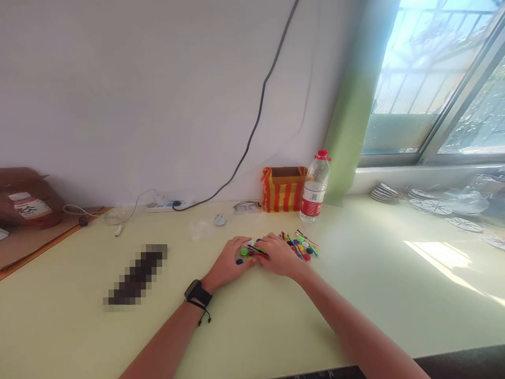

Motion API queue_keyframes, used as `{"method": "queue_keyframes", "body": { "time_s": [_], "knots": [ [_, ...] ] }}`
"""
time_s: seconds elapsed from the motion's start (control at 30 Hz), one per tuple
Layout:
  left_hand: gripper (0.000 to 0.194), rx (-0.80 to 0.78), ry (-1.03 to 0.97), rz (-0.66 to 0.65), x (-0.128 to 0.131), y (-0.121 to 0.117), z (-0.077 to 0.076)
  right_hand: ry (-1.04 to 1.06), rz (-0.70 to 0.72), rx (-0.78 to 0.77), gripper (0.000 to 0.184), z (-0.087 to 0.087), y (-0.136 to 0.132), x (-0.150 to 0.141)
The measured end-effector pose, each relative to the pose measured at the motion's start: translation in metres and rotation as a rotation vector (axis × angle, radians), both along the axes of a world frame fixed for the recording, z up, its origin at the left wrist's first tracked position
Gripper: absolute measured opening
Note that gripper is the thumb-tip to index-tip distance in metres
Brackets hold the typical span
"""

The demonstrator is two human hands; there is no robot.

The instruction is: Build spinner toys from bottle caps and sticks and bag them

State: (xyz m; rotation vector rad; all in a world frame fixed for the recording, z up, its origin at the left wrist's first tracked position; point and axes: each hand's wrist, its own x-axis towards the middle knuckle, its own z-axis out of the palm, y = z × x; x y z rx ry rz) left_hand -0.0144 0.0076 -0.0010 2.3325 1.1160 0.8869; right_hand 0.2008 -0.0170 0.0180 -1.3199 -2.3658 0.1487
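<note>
Buttons (244, 252) and thin sticks (259, 250) were bunched on the table (252, 326), between the left hand (231, 261) and the right hand (279, 255). Both hands were curved around the bunch; whether any piece was pinched by either could not be told. More pieces (309, 251) were spread just beyond the right hand. Best judged: palms held low, light pressure applied from 2 sides, sticks aligned first, so buttons weren't flicked out.

Left hand (232, 260): lower centre, loosely cupped.
Right hand (280, 256): just beside it, palm down, arched.
Forearms (168, 332): slant inward from lower edge.
</note>
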Motion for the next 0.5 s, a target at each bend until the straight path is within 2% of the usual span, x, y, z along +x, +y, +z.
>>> {"method": "queue_keyframes", "body": {
  "time_s": [0.07, 0.27, 0.5],
  "knots": [
    [0.055, 0.008, 0.027, -0.025, -0.001, -0.001, 0.0, 0.006, -0.042, -0.022, 0.007, -0.004, 0.003, -0.004],
    [0.039, 0.011, 0.017, -0.015, -0.002, 0.003, -0.005, 0.114, -0.098, -0.061, 0.015, -0.011, 0.001, 0.003],
    [0.03, 0.011, -0.002, -0.011, -0.001, 0.005, -0.005, 0.252, -0.13, 0.025, 0.014, -0.012, 0.0, 0.01]
  ]
}}
